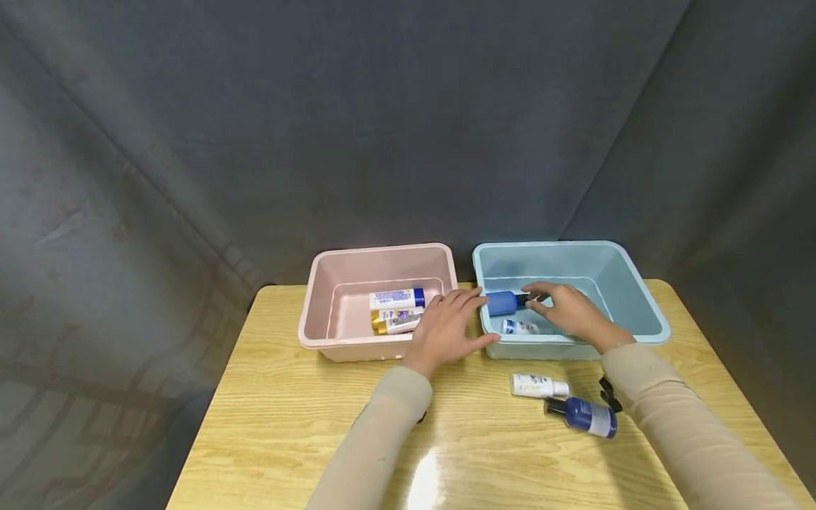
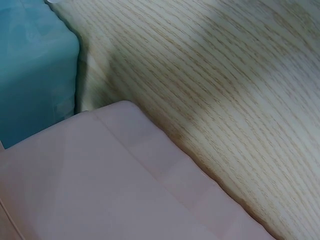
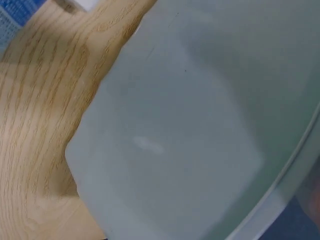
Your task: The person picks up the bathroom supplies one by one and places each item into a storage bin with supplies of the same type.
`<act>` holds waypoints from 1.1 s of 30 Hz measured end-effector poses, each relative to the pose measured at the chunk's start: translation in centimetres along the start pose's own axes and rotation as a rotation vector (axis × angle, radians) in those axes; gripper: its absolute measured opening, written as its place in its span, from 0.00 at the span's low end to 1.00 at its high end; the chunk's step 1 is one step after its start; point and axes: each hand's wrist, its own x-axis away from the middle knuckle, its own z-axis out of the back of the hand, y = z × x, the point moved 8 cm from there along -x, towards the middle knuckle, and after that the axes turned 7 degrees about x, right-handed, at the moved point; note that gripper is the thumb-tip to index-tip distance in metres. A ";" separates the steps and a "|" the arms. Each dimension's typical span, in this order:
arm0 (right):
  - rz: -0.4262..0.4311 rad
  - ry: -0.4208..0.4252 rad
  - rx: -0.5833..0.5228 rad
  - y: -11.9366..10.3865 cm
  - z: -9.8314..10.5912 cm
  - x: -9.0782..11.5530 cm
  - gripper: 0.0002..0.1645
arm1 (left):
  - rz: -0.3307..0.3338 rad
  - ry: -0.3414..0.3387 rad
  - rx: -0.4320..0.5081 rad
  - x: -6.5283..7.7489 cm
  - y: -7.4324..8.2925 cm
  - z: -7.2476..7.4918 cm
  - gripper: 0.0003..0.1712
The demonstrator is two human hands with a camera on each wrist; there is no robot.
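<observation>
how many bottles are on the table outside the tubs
2: a white bottle in front of the blue tub, and a dark blue bottle just nearer the head camera. Arms may hide others.

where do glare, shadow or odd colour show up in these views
Head view: glare on the table near the bottom edge, a shadow beside the right sleeve; left wrist view: a soft shadow across the table beside the pink bin; right wrist view: the blue bin looks greyish, with a small pale smear.

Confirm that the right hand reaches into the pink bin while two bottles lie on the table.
No: in the head view, the right hand reaches into the blue bin. The white bottle and dark blue bottle do lie on the table.
</observation>
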 end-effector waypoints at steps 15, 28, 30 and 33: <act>0.039 0.280 0.048 -1.0 3.8 4.0 0.17 | 0.006 -0.008 0.019 0.1 0.0 0.1 0.47; 0.023 0.361 0.003 -1.7 6.0 7.4 0.17 | 0.007 -0.003 0.015 0.1 0.1 0.0 0.46; 0.033 0.378 0.005 -1.9 6.3 7.7 0.17 | 0.007 -0.002 0.015 0.1 0.1 0.0 0.46; 0.049 0.403 0.010 -2.2 6.6 8.2 0.16 | 0.005 0.001 0.018 0.1 0.1 0.0 0.46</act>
